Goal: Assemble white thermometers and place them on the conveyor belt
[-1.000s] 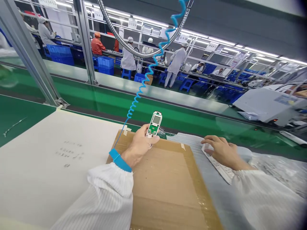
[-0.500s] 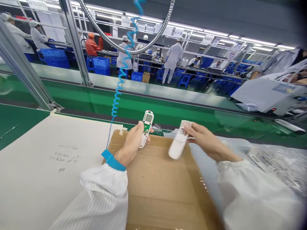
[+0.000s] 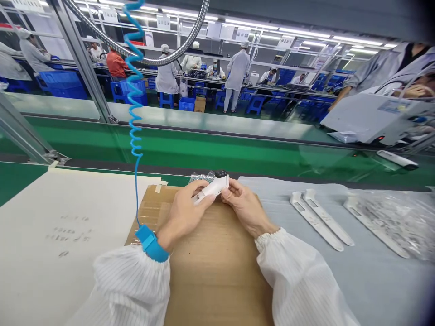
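Observation:
A white handheld infrared thermometer point(image 3: 217, 184) with a black tip is held tilted above the far part of a cardboard sheet point(image 3: 217, 267). My left hand point(image 3: 186, 206) is wrapped round its handle, with the thumb along the near side. At the head end, my right hand point(image 3: 246, 206) grips it between thumb and fingers. The circuit board and screen are out of sight from this side. A blue wrist strap point(image 3: 152, 243) is on my left wrist. Small clear plastic bags point(image 3: 202, 177) lie just behind the thermometer.
Several long white plastic shells point(image 3: 316, 221) lie on the pale blue sheet point(image 3: 360, 280) at right, near a clear bag of parts point(image 3: 397, 217). White paper point(image 3: 44, 262) covers the left. A coiled blue cord point(image 3: 135, 90) hangs to my wrist. A green conveyor point(image 3: 204, 147) runs behind.
My right hand has moved left, bringing the white cover to the piece in my left hand. The open circuit board has turned out of view. The camera view has shifted, showing the shells at right.

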{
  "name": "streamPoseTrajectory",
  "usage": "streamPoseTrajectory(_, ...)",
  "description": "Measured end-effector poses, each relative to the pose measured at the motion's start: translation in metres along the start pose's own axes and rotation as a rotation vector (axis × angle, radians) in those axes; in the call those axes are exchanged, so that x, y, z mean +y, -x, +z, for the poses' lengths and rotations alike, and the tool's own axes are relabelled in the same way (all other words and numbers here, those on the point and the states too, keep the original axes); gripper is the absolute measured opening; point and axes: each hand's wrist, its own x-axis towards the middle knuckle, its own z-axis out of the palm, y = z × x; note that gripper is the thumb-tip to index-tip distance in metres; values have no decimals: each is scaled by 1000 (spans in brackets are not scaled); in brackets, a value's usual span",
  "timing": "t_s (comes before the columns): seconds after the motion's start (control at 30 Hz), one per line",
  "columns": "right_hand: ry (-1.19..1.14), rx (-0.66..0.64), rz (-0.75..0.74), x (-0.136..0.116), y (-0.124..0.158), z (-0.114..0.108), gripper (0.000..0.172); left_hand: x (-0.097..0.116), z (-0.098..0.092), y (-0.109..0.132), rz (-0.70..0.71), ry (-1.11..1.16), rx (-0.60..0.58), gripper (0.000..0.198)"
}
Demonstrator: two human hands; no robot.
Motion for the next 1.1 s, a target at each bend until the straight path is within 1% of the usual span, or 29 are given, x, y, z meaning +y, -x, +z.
streamPoseTrajectory(0.1,-74,-30,39,-3,2,4,39,0,8,4,-39,135,-127,37)
streamPoseTrajectory(0.17,-122,-28,59,-7,3,10,40,2,13,7,-25,102,-158,42)
streamPoseTrajectory(0.27,-264,-33,136,-13,4,19,55,9,16,13,86,-123,-123,40)
streamPoseTrajectory(0.3,-317,-26,173,-14,5,22,59,12,17,15,105,-197,-130,39)
streamPoseTrajectory(0.37,-378,20,215,-16,6,25,57,17,19,18,80,-347,-201,40)
streamPoseTrajectory(0.47,-372,109,172,-16,7,23,53,22,23,21,7,-588,-304,52)
streamPoseTrajectory(0.53,-375,102,147,-17,6,20,54,23,24,20,-2,-690,-314,57)
streamPoseTrajectory(0.57,-393,79,149,-18,6,20,53,21,23,18,-2,-717,-288,56)
streamPoseTrajectory(0.6,-420,47,157,-19,6,21,51,20,20,17,-3,-723,-236,54)
streamPoseTrajectory(0.67,-478,-27,173,-19,7,26,41,15,13,13,22,-666,-70,48)
streamPoseTrajectory(0.73,-511,-106,193,-16,10,36,32,12,6,11,110,-547,90,48)
streamPoseTrajectory(0.77,-518,-125,194,-13,12,42,29,11,4,10,172,-501,137,50)
streamPoseTrajectory(0.83,-519,-125,193,-9,15,52,21,10,4,9,266,-481,167,47)
streamPoseTrajectory(0.9,-521,-109,201,-5,18,57,16,11,7,9,296,-531,174,40)
streamPoseTrajectory(1.0,-546,-104,216,-2,21,59,15,11,14,10,352,-594,187,39)
streamPoseTrajectory(1.1,-567,-68,187,-3,23,58,15,13,18,11,434,-611,226,39)
